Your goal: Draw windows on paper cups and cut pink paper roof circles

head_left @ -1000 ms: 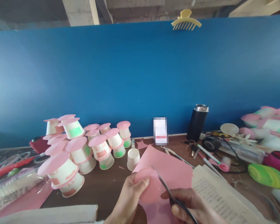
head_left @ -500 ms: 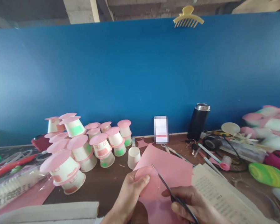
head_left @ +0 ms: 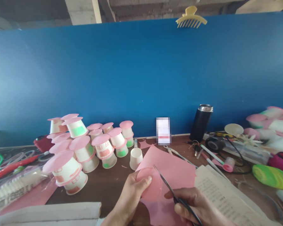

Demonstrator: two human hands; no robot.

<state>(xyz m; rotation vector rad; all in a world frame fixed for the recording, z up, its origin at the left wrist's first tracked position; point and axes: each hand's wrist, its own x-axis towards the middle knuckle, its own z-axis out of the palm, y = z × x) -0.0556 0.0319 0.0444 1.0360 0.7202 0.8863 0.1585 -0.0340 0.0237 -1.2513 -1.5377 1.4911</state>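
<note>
Nearest: right hand (head_left: 194, 204), fingers curled round the dark handles of the scissors (head_left: 166, 183); how far the handles are spread cannot be told. Left hand (head_left: 132, 194), thumb pressed flat on the pink disc (head_left: 153, 191), the other fingers hidden beneath, closed on it.

Disc: under the left thumb, just left of the scissors' blade, over the pink sheet (head_left: 176, 169); whether joined to it cannot be told. Likely fault: the disc slipping round under a single thumb, spoiling its edge. Second fault: the blade straying left into the disc or towards the thumb, should the right wrist turn.

Sheet: beneath and beyond both hands' fingers; a fold or snag could come from its loose far corner lifting.

Printed pages (head_left: 217, 188): just right of the right fingers; could be nudged by that elbow or wrist.

White cup (head_left: 136, 159): just beyond the left fingers, upright, easily tipped by a forward push.

Stacked cups (head_left: 105, 147): farther left of the left fingers; top-heavy, liable to topple if the table were jolted.
</note>
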